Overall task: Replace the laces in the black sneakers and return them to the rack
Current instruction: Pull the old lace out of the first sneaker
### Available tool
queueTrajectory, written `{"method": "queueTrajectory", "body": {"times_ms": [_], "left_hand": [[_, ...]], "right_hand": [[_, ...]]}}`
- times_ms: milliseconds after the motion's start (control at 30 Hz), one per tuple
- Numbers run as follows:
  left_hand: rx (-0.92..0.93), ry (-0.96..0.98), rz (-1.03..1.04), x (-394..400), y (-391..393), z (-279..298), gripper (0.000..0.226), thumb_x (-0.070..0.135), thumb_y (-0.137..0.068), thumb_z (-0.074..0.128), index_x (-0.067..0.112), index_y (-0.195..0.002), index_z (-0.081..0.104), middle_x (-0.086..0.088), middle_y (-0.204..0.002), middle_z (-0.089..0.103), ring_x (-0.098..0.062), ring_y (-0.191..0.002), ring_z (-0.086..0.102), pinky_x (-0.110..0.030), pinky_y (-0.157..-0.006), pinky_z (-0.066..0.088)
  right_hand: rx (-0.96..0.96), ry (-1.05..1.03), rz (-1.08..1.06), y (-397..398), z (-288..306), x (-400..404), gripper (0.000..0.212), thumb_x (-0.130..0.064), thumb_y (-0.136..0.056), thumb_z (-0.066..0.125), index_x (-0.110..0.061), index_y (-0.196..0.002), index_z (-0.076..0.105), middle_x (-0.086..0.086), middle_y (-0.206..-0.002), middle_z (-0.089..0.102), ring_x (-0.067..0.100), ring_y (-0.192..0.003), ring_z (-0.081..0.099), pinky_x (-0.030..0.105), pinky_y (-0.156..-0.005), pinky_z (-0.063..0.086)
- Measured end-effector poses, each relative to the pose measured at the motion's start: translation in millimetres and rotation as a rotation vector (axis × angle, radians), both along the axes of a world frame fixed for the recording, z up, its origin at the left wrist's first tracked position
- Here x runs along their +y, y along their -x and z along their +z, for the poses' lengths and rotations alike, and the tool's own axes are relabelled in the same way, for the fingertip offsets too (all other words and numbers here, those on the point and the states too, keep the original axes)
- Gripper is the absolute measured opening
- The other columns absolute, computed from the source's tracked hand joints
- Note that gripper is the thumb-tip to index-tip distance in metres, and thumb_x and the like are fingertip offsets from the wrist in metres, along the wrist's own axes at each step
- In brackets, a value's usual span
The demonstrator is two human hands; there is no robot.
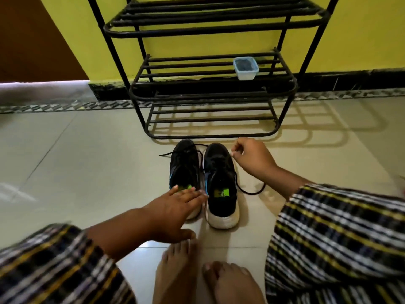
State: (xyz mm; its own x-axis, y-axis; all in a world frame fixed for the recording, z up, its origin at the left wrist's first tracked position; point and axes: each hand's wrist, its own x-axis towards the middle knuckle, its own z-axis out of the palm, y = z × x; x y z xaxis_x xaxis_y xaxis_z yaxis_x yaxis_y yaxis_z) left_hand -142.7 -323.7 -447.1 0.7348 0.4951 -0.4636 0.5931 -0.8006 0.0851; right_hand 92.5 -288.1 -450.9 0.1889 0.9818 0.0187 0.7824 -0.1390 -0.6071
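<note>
Sneakers: a pair of black sneakers is stood side by side on the tiled floor (87, 161), toes pointed toward the rack, heels toward the person.
Left sneaker (185, 170): black upper, pale sole, green patch at the insole; its heel end is partly covered by the left hand.
Right sneaker (220, 185): black upper, white sole, green label seen inside the opening.
Laces: a black lace (249, 190) is trailed from the right sneaker in a loop on the floor at its right side; another lace end (166, 154) is laid out to the left of the left sneaker's toe.
Left hand (175, 212): fingers are held straight and laid flat over the heel of the left sneaker (nothing is gripped).
Right hand (252, 157): fingers are curled beside the toe of the right sneaker; thumb and forefinger appear pinched together, but what is held cannot be told.
Shoe rack (210, 95): black metal, tiered, stood against the yellow wall (361, 29) just beyond the sneakers.
Container (245, 68): a small pale blue plastic tub is set on the middle shelf, toward its right.
Other: two bare feet (232, 284) and striped sleeves (328, 227) are seen in the foreground.
</note>
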Motion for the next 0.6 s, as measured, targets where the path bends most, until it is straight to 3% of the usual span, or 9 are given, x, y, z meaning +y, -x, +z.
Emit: {"method": "queueTrajectory", "body": {"times_ms": [167, 300, 467, 600], "left_hand": [[-0.071, -0.007, -0.006, 20.0, -14.4, 2.8, 0.086, 0.054, -0.091, 0.049, 0.023, -0.152, -0.004, 0.003, -0.160, -0.002, -0.011, -0.146, -0.002, -0.030, -0.116, -0.006], [-0.040, 0.036, -0.135, 48.2, -29.6, 1.8, 0.085, 0.053, -0.091, 0.048, 0.022, -0.151, -0.003, 0.003, -0.160, -0.005, -0.011, -0.146, -0.005, -0.029, -0.115, -0.007], [0.015, 0.069, -0.273, 72.5, -49.7, -21.9, 0.081, 0.059, -0.093, 0.036, 0.017, -0.152, -0.001, -0.006, -0.160, -0.002, -0.017, -0.147, -0.004, -0.036, -0.115, -0.011], [0.037, 0.013, -0.247, 59.8, -55.2, -47.9, 0.078, 0.061, -0.094, 0.022, 0.010, -0.151, 0.006, -0.010, -0.159, 0.002, -0.020, -0.146, -0.007, -0.041, -0.111, -0.021]], "right_hand": [[-0.112, 0.104, 0.225, -18.4, 27.1, -3.5, 0.005, -0.018, -0.087, 0.062, -0.016, -0.083, 0.063, 0.001, -0.087, 0.066, 0.016, -0.080, 0.058, 0.034, -0.074, 0.050], [-0.201, 0.300, 0.367, -24.3, 24.6, 2.7, 0.007, -0.023, -0.086, 0.064, -0.016, -0.086, 0.064, 0.001, -0.088, 0.066, 0.017, -0.083, 0.059, 0.034, -0.077, 0.049], [-0.011, 0.400, 0.207, -1.8, -24.7, 11.8, 0.022, -0.026, -0.082, 0.070, -0.016, -0.097, 0.057, 0.001, -0.088, 0.063, 0.017, -0.082, 0.058, 0.028, -0.073, 0.044], [-0.022, 0.357, 0.148, 10.7, -54.4, 10.7, 0.029, -0.027, -0.080, 0.068, -0.016, -0.100, 0.050, 0.000, -0.092, 0.053, 0.021, -0.085, 0.055, 0.027, -0.068, 0.039]]}}
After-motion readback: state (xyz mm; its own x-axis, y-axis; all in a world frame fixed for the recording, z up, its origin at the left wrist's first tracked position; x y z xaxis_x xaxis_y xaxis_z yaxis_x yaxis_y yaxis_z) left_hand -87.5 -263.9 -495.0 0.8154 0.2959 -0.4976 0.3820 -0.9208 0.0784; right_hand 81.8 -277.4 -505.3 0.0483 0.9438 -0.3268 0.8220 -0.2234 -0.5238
